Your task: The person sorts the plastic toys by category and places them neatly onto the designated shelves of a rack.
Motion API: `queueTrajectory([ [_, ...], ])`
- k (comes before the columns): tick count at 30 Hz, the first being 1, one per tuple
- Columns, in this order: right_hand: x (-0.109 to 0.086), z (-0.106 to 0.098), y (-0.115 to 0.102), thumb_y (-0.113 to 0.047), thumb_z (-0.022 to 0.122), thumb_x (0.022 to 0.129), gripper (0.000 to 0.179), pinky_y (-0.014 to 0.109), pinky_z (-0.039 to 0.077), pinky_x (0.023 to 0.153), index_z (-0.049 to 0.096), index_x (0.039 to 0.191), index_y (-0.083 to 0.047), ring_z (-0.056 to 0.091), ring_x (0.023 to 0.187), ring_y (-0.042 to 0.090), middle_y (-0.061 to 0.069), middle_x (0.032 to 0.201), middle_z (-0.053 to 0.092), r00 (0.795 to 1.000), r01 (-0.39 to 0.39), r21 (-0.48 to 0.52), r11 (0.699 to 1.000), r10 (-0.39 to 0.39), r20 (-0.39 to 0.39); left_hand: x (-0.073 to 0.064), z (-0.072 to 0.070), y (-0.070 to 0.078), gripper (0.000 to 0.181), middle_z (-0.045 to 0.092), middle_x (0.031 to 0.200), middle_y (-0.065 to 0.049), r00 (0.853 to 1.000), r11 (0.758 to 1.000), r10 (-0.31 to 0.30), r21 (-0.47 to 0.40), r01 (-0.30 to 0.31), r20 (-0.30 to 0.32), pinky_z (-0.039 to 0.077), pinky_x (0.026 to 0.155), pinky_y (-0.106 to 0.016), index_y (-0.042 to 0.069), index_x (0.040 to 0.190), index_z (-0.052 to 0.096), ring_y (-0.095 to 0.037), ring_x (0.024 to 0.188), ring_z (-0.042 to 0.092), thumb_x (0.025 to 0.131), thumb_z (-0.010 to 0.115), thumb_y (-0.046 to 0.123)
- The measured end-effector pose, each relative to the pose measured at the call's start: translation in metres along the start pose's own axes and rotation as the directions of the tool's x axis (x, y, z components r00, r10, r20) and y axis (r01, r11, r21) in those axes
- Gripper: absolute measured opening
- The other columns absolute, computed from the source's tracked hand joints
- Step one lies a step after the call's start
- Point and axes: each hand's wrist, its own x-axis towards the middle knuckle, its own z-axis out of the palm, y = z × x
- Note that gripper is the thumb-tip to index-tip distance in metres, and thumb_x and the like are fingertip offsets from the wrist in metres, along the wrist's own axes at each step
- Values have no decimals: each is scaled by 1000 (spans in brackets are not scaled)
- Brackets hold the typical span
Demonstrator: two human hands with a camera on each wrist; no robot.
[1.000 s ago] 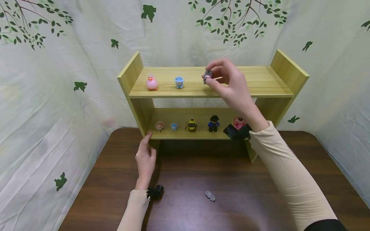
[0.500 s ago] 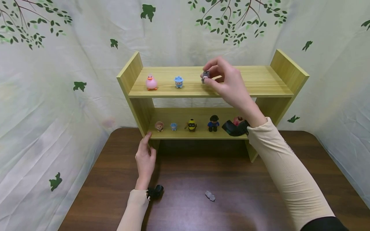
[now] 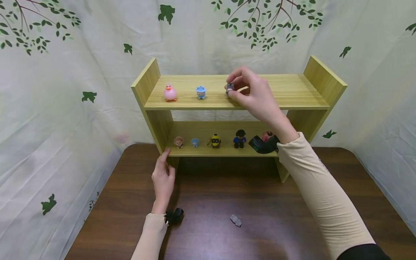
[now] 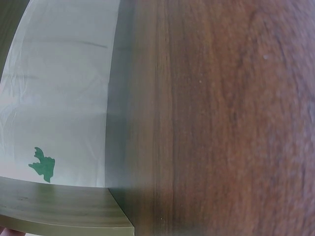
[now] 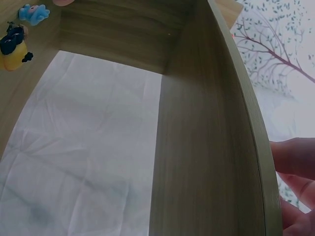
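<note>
Over the upper board of the wooden shelf (image 3: 188, 104), my right hand (image 3: 255, 94) pinches a small grey figurine (image 3: 229, 87) between thumb and fingers. The figurine is upright, low at the board, and partly covered by the fingers. To its left on the same board stand a pink duck figurine (image 3: 170, 93) and a blue-hatted figurine (image 3: 201, 92). My left hand (image 3: 164, 180) touches the lower left front corner of the shelf, its index finger stretched up along the edge. In the right wrist view, fingers (image 5: 295, 160) show beyond the upper board's edge.
Along the lower board stand a brown-haired figurine (image 3: 178, 142), a small blue one (image 3: 195, 142), a yellow one (image 3: 215, 141), a black-hatted one (image 3: 239, 139) and a pink one (image 3: 267, 136), half behind the wrist camera. A small grey piece (image 3: 235, 220) lies on the brown table (image 3: 201, 238).
My right hand has moved slightly left and down with the grey figurine, closer to the upper board. The left hand stays at the shelf corner.
</note>
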Motion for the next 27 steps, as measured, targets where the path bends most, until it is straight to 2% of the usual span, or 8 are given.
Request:
queueTrajectory([
  [19, -1, 0, 0, 1, 62, 89, 20, 29, 50, 76, 56, 108, -2, 59, 89, 12, 6, 99, 64, 1000, 8, -4, 1000, -8, 25, 0, 0, -1, 74, 59, 119, -11, 1000, 1000, 2, 2, -2, -4, 33, 56, -38, 21, 136, 50, -18, 63, 36, 75, 53, -21],
  [27, -2, -1, 2, 0, 62, 89, 22, 29, 49, 82, 56, 111, -3, 59, 96, 14, 7, 103, 64, 1000, 4, -8, 1000, -4, 20, 0, 0, -1, 71, 58, 123, -11, 1000, 1000, -6, 5, 6, 9, 33, 58, -38, 21, 137, 49, -20, 65, 36, 78, 52, -18],
])
